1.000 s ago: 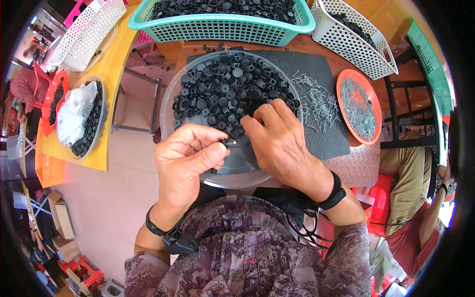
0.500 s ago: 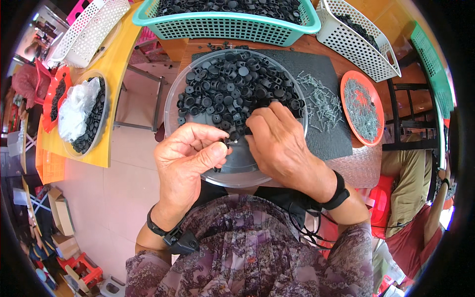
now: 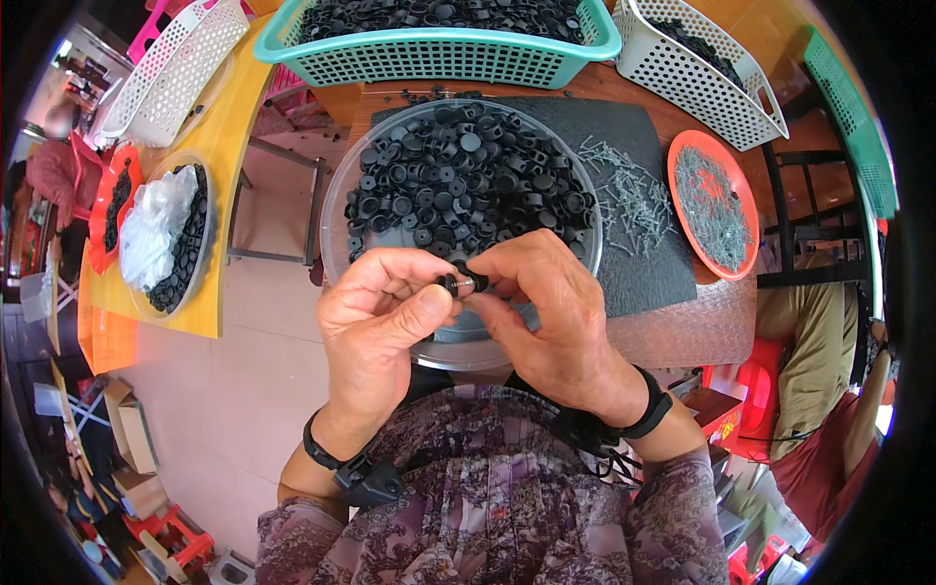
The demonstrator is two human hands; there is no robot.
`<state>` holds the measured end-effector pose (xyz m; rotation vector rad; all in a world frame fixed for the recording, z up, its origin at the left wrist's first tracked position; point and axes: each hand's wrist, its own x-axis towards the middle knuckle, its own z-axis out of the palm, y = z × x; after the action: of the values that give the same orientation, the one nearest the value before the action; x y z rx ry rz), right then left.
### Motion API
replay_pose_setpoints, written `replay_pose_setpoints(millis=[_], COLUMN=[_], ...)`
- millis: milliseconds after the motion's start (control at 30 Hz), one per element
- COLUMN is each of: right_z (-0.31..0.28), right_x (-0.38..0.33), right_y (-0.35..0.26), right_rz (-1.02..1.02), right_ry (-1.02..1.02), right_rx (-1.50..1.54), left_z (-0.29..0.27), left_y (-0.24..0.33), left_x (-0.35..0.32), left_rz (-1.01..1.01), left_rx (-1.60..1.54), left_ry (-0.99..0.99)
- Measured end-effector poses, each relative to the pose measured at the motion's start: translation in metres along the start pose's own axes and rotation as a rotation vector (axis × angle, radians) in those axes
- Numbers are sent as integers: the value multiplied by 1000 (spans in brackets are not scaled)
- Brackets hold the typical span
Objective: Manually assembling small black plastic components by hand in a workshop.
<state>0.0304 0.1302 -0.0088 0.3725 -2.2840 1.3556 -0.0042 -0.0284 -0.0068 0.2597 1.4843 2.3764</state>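
Note:
My left hand [image 3: 375, 327] pinches a small black plastic piece with a threaded metal screw [image 3: 461, 284] sticking out of it to the right. My right hand [image 3: 556, 317] closes thumb and fingers on another small black plastic piece [image 3: 477, 277], which meets the screw's free end. Both hands are over the near side of a clear round basin [image 3: 335, 205]. Loose black plastic caps and rings [image 3: 458, 166] fill its far part. Fingertips partly hide both held pieces.
Screws [image 3: 629, 195] lie on a dark mat [image 3: 651, 283]; more fill a red plate [image 3: 748, 255]. Behind stand a teal basket [image 3: 439, 66] and a white basket [image 3: 697, 93] of black parts. A yellow table [image 3: 210, 263] is at left. Another person's arm [image 3: 863, 405] shows at far right.
My right hand has come back from the pile in the basin with a black piece. It has brought that piece against the screw held by my left hand.

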Motion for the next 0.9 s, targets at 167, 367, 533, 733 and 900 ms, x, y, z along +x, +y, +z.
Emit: replay_pose_setpoints(millis=[167,367,533,733,900], right_z=[-7,-5,-4,-8,-15], right_x=[-1,-2,-5,-6,-4], right_y=[-4,1,1,2,0], right_rz=[93,66,137,355,645], right_ry=[-21,28,32,17,26], right_rx=[144,191,257,578,839], left_z=[-4,-2,0,2,5], left_y=[-1,-1,-1,0,1], left_x=[3,4,4,3,-2], left_rz=[-61,-92,-103,-69,30], left_rx=[-85,-156,-158,-81,94], left_ry=[-25,-16,-6,-22,4])
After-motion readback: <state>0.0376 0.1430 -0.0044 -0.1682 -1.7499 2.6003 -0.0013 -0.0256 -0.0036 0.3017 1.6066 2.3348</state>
